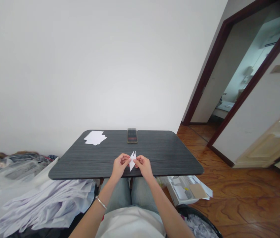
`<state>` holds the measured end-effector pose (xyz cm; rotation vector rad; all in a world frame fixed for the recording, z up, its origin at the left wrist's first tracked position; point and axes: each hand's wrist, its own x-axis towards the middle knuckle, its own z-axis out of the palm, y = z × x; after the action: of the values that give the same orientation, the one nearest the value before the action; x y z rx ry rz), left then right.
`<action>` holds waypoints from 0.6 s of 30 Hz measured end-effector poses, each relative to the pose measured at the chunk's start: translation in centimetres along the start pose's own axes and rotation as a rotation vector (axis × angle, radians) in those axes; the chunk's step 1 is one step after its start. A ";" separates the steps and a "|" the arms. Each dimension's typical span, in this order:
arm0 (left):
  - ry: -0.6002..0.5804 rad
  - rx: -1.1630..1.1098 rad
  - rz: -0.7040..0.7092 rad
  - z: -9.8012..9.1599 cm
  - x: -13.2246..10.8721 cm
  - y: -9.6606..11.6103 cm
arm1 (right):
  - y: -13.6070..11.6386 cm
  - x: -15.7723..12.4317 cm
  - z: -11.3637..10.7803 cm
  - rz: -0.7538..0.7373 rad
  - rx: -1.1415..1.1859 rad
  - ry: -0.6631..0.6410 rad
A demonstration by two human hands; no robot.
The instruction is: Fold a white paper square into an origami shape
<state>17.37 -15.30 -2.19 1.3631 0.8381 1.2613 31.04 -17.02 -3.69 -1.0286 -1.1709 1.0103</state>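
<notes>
Between my hands is a small piece of folded white paper (132, 162), a narrow diamond with two thin points at its far end. It is held just above the front edge of the dark table (164, 148). My left hand (120, 164) pinches its left side between thumb and fingers. On the other side, my right hand (143, 165) grips the right edge, thumb on top. The fingers partly cover the paper's middle.
White paper sheets (95, 137) lie at the table's back left, and a phone (132, 136) at its back middle. Piled white cloth (46, 205) is at the lower left. A box of papers (179, 191) and a black bag (201, 226) stand low on the right.
</notes>
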 end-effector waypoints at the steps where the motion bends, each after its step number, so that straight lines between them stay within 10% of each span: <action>1: -0.007 -0.003 -0.007 0.0 0.1 -0.1 | 0.0 0.0 0.0 -0.002 0.002 0.010; 18: -0.009 -0.067 -0.080 -0.1 0.2 -0.2 | 0.1 0.0 -0.1 -0.015 -0.015 0.006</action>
<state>17.38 -15.08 -2.33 1.2693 0.8284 1.2100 31.10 -17.04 -3.80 -1.0331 -1.1814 0.9873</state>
